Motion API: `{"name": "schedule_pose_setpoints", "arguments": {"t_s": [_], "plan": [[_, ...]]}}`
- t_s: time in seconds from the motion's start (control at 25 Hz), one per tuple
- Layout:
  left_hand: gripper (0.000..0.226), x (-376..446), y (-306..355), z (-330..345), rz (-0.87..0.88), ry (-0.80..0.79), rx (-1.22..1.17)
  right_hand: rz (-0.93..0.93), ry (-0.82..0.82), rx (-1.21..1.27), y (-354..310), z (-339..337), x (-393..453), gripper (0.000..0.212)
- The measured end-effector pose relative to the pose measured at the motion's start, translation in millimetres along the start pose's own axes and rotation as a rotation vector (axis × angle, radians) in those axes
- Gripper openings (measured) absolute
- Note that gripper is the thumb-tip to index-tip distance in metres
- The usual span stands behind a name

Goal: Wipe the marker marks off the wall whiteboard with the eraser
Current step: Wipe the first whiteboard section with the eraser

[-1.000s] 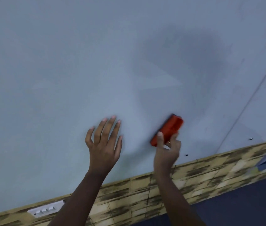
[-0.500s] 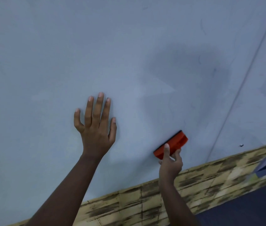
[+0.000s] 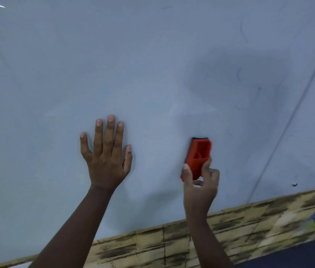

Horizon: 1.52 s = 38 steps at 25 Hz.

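The wall whiteboard [image 3: 114, 64] fills most of the view. Faint blue marker marks [image 3: 243, 33] remain at the upper right, with a few more thin strokes [image 3: 238, 74] below them. My right hand [image 3: 201, 182] grips the lower end of a red eraser [image 3: 199, 155], which stands nearly upright with its dark pad against the board. My left hand [image 3: 107, 155] lies flat on the board to the left of the eraser, fingers spread and holding nothing.
A thin vertical seam [image 3: 295, 111] runs down the board at the right. Below the board is a strip of yellow-brown brick-patterned wall [image 3: 230, 229]. A dark blue floor [image 3: 297, 254] shows at the lower right. A small dark speck [image 3: 294, 184] sits near the board's bottom edge.
The eraser has turned from slanted to nearly upright and shifted a little left. The view has tilted up slightly. My left hand stays flat on the board.
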<state>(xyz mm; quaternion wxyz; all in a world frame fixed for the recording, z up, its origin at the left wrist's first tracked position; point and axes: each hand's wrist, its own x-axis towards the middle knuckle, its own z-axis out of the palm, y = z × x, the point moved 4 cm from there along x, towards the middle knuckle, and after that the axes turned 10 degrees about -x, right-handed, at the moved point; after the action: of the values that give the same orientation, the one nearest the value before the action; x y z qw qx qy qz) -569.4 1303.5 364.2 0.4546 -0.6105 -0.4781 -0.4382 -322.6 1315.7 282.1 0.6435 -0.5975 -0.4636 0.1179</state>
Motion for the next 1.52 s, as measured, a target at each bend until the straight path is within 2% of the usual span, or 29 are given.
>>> {"name": "schedule_pose_setpoints", "arguments": {"t_s": [0.12,0.24,0.32,0.52,0.6,0.84,1.0,1.16,1.28,1.52], "plan": [[0.068,1,0,0,0.003,-0.004,0.011,-0.347,-0.129,-0.206,-21,13,-28,0.067],[0.068,1,1,-2,0.009,-0.009,0.013,-0.543,-0.17,-0.354,-33,15,-37,0.071],[0.068,1,1,-3,0.014,-0.017,0.016,-0.551,-0.145,-0.358,-46,6,-19,0.071],[0.069,1,2,-2,0.01,-0.017,-0.01,-0.112,-0.05,-0.009,-54,-30,71,0.076],[0.069,0,2,0,0.018,-0.013,-0.004,-0.065,-0.054,0.009,-56,-43,91,0.078],[0.068,-1,1,-2,0.007,-0.008,-0.041,-0.283,-0.023,-0.373,-70,-41,77,0.073],[0.069,0,2,-3,0.011,-0.005,-0.058,-0.358,0.002,-0.333,-81,-24,53,0.068],[0.07,0,1,-4,0.018,-0.004,-0.06,-0.487,-0.08,-0.415,-83,-5,2,0.067],[0.069,-1,-1,-2,0.011,-0.006,-0.05,-0.553,-0.102,-0.471,-86,-2,-7,0.067],[0.067,-3,-1,1,0.004,0.0,-0.029,-0.751,0.01,-0.507,-101,-6,2,0.062]]}}
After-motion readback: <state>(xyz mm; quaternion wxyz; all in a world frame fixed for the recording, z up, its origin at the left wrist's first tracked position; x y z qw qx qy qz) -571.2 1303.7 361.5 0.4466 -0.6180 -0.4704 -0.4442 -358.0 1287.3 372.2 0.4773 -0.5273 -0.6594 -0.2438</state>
